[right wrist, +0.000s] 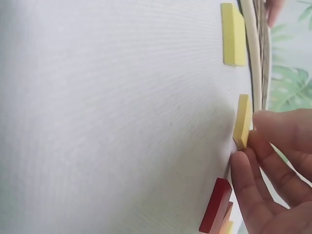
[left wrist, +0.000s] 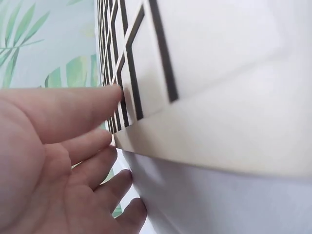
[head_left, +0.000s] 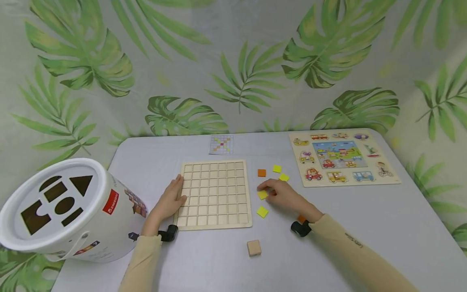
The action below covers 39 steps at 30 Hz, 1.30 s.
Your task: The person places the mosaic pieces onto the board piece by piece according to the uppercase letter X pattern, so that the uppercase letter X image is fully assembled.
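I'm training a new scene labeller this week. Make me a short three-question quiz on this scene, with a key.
1. Multiple choice: what does the right hand have in its grip?
A) a puzzle piece
B) a yellow tile
C) a picture card

2. True or false: in the head view, the wooden cube sits lower in the picture than the grid board.

3. Short answer: along which side of the grid board does the left hand rest?

Key:
1. B
2. True
3. The left side
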### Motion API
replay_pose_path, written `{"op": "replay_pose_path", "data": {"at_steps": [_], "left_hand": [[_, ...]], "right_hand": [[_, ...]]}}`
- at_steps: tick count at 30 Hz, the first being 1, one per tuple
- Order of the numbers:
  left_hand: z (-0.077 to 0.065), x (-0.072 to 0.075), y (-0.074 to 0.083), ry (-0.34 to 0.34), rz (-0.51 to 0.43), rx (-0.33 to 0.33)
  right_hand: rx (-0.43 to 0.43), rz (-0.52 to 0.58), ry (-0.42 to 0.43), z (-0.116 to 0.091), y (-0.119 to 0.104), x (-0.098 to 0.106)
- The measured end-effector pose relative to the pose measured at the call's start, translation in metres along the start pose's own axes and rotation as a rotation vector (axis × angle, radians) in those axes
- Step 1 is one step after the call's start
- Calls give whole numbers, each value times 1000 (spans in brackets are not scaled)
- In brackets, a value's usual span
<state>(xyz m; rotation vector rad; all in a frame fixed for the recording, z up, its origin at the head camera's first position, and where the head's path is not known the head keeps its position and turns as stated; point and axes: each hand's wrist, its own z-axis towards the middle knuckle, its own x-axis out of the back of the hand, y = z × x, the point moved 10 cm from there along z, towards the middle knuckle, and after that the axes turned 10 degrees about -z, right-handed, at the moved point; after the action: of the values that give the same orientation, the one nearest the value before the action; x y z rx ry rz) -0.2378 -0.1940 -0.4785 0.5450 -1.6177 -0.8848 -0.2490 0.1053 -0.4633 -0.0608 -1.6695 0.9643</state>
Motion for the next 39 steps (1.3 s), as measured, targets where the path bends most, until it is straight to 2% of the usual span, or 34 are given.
{"op": "replay_pose_path", "data": {"at_steps": [9, 12, 18, 23, 31, 35, 39], "left_hand": [[0, -2, -1, -31, -17, 14], [-2, -2, -3, -51, -37, 20], [-5, -4, -5, -97, -72, 21], [-7, -3, -4, -119, -102, 2], [-6, -2, -6, -131, -103, 11], [-6, -3, -5, -125, -97, 9], [-6, -3, -5, -117, -110, 14]], "right_hand": [[34, -130, 15, 6, -2, -3], [16, -145, -1, 7, -1, -5], [-44, -79, 2, 9, 3, -1], [-31, -46, 46, 18, -5, 5], [48, 15, 64, 56, -30, 0], [88, 38, 32, 82, -47, -10], [94, 57, -12, 108, -59, -26]]}}
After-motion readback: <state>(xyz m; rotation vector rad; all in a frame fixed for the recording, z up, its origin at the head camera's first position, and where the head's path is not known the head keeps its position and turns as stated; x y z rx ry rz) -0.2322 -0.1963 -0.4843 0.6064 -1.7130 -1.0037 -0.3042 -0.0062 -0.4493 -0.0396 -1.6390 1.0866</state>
